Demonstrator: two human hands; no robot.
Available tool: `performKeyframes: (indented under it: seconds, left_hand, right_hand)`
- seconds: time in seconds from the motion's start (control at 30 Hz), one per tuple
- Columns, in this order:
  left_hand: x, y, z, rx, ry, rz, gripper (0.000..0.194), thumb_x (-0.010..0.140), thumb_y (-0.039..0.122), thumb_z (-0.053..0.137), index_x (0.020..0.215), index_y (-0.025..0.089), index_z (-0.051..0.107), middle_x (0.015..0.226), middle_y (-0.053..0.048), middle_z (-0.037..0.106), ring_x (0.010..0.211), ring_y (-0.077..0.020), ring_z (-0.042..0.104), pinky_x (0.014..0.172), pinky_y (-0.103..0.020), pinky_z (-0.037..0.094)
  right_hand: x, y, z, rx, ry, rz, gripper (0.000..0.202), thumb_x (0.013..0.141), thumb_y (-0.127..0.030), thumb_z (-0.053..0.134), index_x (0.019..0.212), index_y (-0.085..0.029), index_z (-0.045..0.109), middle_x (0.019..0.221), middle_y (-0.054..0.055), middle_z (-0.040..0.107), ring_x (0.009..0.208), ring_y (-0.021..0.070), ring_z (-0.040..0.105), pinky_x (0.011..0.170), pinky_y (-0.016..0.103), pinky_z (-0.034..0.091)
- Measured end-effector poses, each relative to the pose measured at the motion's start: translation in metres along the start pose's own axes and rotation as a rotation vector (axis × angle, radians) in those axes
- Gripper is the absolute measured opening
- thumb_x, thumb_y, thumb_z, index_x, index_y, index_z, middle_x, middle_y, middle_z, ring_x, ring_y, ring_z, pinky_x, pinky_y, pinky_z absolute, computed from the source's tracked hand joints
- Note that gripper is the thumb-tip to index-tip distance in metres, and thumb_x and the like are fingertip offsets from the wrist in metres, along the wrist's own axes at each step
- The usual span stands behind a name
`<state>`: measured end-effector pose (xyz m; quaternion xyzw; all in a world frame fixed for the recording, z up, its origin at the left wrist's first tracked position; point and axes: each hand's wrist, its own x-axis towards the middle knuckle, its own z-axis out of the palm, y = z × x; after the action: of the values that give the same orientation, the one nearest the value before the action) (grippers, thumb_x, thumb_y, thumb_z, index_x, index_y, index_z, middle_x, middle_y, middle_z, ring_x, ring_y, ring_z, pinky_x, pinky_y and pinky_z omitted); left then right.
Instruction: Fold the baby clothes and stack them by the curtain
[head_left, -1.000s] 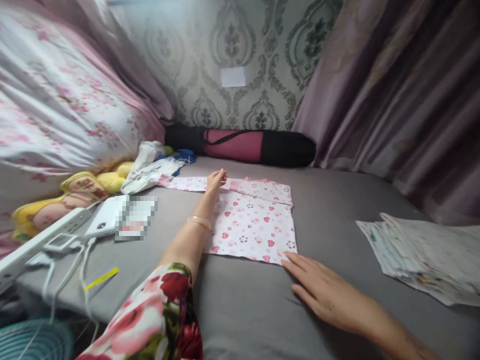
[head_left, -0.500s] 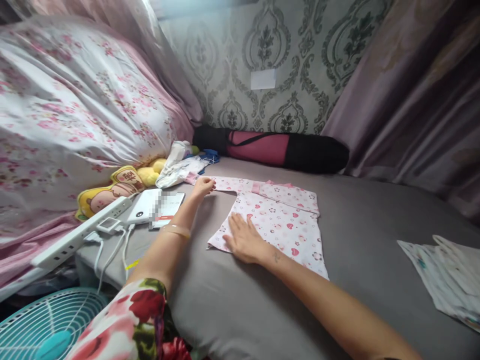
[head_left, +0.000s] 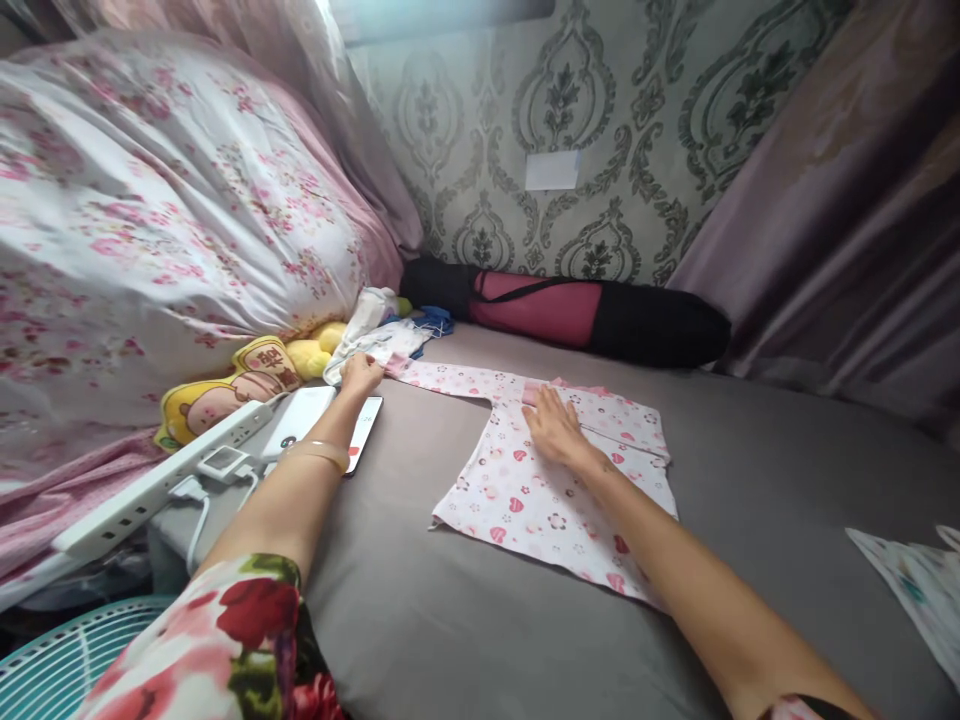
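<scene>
A small white baby shirt [head_left: 517, 480] with pink hearts and flowers lies spread on the grey sheet. One sleeve [head_left: 450, 380] stretches out to the left and ends in a pink cuff; the other is folded across the top of the body. My left hand [head_left: 362, 373] is closed at the end of the stretched sleeve, its fingers pinching the cuff edge. On the upper part of the shirt, by the folded sleeve's pink cuff, my right hand [head_left: 555, 428] rests flat with its fingers extended.
Left of the shirt are a phone [head_left: 365, 430], a white power bank [head_left: 309, 410], a power strip [head_left: 165, 480] and a yellow plush pillow [head_left: 225, 390]. Crumpled clothes [head_left: 390, 335] and a black-and-pink long bag [head_left: 540, 305] lie behind. Folded cloth [head_left: 911, 580] sits right; a fan [head_left: 67, 660] stands lower left.
My left hand has slid left along the sleeve to its cuff. My right hand has moved from the shirt's lower left up to the folded sleeve. The camera view has shifted slightly.
</scene>
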<state>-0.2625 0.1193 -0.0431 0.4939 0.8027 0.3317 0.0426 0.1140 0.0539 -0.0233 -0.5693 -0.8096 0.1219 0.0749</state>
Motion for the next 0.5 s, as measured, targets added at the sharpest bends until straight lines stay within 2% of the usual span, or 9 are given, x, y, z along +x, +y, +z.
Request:
performKeyframes:
  seconds: [0.1, 0.23, 0.37, 0.5]
  left_hand:
    - [0.008, -0.003, -0.002, 0.042, -0.006, -0.08, 0.031, 0.076, 0.023, 0.054, 0.101, 0.01, 0.066, 0.111, -0.022, 0.068, 0.107, -0.0374, 0.06, 0.09, -0.045, 0.045]
    - [0.017, 0.002, 0.001, 0.09, -0.027, -0.078, 0.032, 0.077, 0.023, 0.054, 0.105, 0.011, 0.066, 0.113, -0.021, 0.067, 0.109, -0.0358, 0.059, 0.092, -0.043, 0.045]
    - [0.02, 0.013, 0.008, 0.153, -0.088, -0.035, 0.034, 0.082, 0.035, 0.053, 0.104, 0.013, 0.066, 0.11, -0.019, 0.068, 0.113, -0.035, 0.058, 0.094, -0.042, 0.044]
    - [0.017, 0.031, 0.014, 0.231, -0.139, -0.073, 0.034, 0.078, 0.043, 0.06, 0.094, 0.015, 0.067, 0.113, -0.023, 0.065, 0.119, -0.0432, 0.051, 0.093, -0.052, 0.043]
  right_hand:
    - [0.025, 0.025, 0.008, -0.054, 0.037, 0.139, 0.066, 0.1, -0.047, 0.01, 0.154, -0.011, 0.02, 0.161, 0.013, 0.012, 0.149, 0.0254, 0.004, 0.117, 0.051, 0.008]
    - [0.038, 0.043, 0.024, -0.095, 0.005, 0.202, 0.066, 0.098, -0.052, 0.012, 0.155, -0.019, 0.019, 0.162, 0.01, 0.009, 0.148, 0.0304, 0.005, 0.114, 0.06, 0.009]
    - [0.05, 0.049, 0.034, -0.117, -0.004, 0.218, 0.066, 0.098, -0.055, 0.012, 0.153, -0.02, 0.026, 0.161, 0.012, 0.017, 0.147, 0.032, 0.009, 0.112, 0.062, 0.01]
    - [0.067, 0.039, 0.039, -0.121, 0.11, 0.142, 0.058, 0.101, -0.044, 0.016, 0.146, -0.015, 0.038, 0.157, 0.013, 0.027, 0.146, 0.0283, 0.014, 0.115, 0.053, 0.008]
